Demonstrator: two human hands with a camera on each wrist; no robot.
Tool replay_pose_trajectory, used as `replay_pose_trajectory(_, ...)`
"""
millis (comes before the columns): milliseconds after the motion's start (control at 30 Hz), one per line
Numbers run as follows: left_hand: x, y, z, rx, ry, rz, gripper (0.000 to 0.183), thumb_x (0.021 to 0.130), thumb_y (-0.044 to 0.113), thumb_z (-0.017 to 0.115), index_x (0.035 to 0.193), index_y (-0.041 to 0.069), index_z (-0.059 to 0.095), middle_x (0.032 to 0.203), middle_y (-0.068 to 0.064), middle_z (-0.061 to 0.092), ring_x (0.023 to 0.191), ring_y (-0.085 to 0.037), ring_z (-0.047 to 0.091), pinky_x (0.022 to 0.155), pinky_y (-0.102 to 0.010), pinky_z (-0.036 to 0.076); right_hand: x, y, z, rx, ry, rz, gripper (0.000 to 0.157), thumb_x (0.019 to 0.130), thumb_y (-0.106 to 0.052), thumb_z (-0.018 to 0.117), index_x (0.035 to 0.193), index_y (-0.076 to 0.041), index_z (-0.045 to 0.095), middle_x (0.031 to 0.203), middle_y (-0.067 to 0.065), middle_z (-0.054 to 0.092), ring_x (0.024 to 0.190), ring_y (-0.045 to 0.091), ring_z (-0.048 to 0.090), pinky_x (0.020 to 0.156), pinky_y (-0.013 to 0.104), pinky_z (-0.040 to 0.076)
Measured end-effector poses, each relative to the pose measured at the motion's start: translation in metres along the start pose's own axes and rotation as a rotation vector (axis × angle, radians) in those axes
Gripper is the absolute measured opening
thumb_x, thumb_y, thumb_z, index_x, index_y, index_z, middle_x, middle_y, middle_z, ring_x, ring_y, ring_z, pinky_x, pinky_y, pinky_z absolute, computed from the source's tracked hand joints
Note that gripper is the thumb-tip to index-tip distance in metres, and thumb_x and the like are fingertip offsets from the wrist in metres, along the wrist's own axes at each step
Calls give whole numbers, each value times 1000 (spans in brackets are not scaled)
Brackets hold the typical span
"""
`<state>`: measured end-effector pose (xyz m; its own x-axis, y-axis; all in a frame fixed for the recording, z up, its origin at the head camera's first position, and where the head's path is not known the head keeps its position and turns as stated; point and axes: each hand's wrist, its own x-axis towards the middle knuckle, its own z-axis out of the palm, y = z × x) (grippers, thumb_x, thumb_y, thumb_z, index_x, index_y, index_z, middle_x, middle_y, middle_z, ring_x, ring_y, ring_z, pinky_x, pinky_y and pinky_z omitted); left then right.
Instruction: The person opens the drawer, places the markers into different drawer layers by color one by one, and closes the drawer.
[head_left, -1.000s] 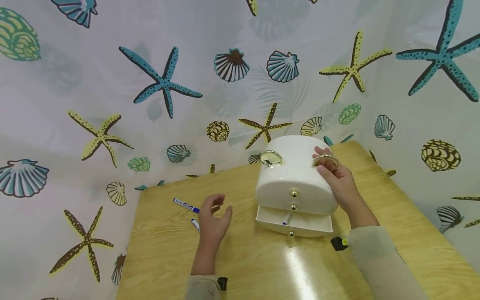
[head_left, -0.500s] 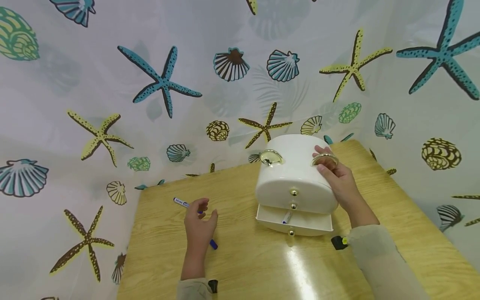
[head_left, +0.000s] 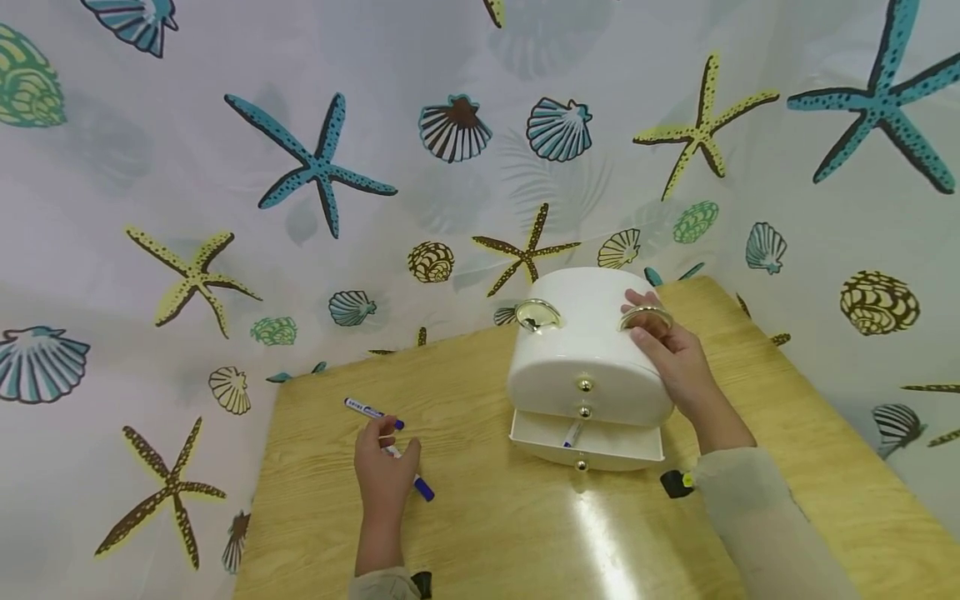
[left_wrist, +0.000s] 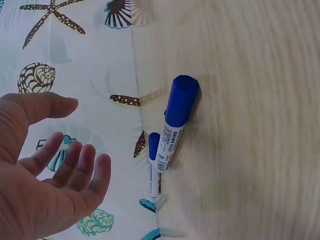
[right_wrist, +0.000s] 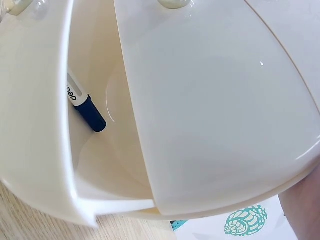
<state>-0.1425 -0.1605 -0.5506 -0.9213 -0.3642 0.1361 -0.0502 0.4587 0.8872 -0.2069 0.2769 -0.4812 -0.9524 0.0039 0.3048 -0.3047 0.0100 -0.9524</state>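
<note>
A white drawer box point(head_left: 581, 333) with gold ring handles and round gold knobs stands on the table. My right hand point(head_left: 684, 371) grips it at the right gold handle point(head_left: 651, 311), thumb on the near side and fingers behind. The bottom drawer point(head_left: 622, 457) is pulled out, and a white marker point(right_wrist: 87, 111) with a dark blue cap lies inside. To the left, my left hand point(head_left: 381, 471) is over the table with fingers loosely bent, holding nothing. Beside it lie two blue-capped markers, the nearer marker point(head_left: 423, 487) partly hidden by the hand and the farther marker point(head_left: 363, 407) behind it.
The wooden table point(head_left: 487, 517) meets a white curtain point(head_left: 450, 50) printed with starfish and shells at the back and sides. A second gold handle point(head_left: 537, 314) stands on the box's left. Black wrist straps show at both sleeves.
My left hand has moved left, over the nearer marker, whose blue cap now shows to its right. The right hand stays on the box, and the drawer remains pulled out.
</note>
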Motion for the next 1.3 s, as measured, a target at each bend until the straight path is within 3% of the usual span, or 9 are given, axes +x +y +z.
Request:
replay_pose_trajectory(233, -3, -9, -3, 72, -6, -102, 52, 85, 5, 80, 135, 2, 64, 126, -17, 59, 114, -36, 59, 91, -40, 50, -3, 0, 0, 9, -13, 16, 19, 109, -19, 61, 120, -9, 73, 165, -5, 49, 166, 12, 11, 137, 39, -3)
replay_pose_trajectory(667, -5, -22, -2, 117, -41, -139, 60, 84, 8, 82, 139, -2, 59, 126, -26, 55, 112, -40, 57, 85, -43, 52, -1, -4, 1, -19, -9, 15, 19, 109, -21, 61, 120, -10, 73, 165, -6, 49, 166, 11, 11, 137, 41, -3)
replay_pose_trajectory(933, -6, -26, 1, 143, -74, -220, 66, 82, 9, 84, 141, -4, 56, 124, -26, 53, 108, -36, 56, 80, -39, 53, -2, -3, 1, -18, -10, 15, 20, 109, -20, 61, 120, -9, 73, 166, -6, 48, 166, 12, 11, 137, 39, -2)
replay_pose_trajectory(1167, -6, -24, 4, 160, -85, -213, 72, 81, 8, 84, 145, -8, 54, 126, -29, 54, 107, -37, 58, 81, -40, 55, 0, -3, 0, -18, -6, 5, 19, 109, -20, 61, 119, -10, 73, 166, -5, 48, 166, 13, 12, 137, 40, -2)
replay_pose_trajectory(1300, -9, -26, 5, 145, -78, -190, 72, 79, 5, 83, 143, -13, 54, 115, -27, 55, 89, -27, 55, 67, -31, 50, -1, -3, 0, -12, -8, 11, 18, 109, -19, 61, 119, -10, 73, 166, -5, 48, 166, 12, 12, 137, 41, -3)
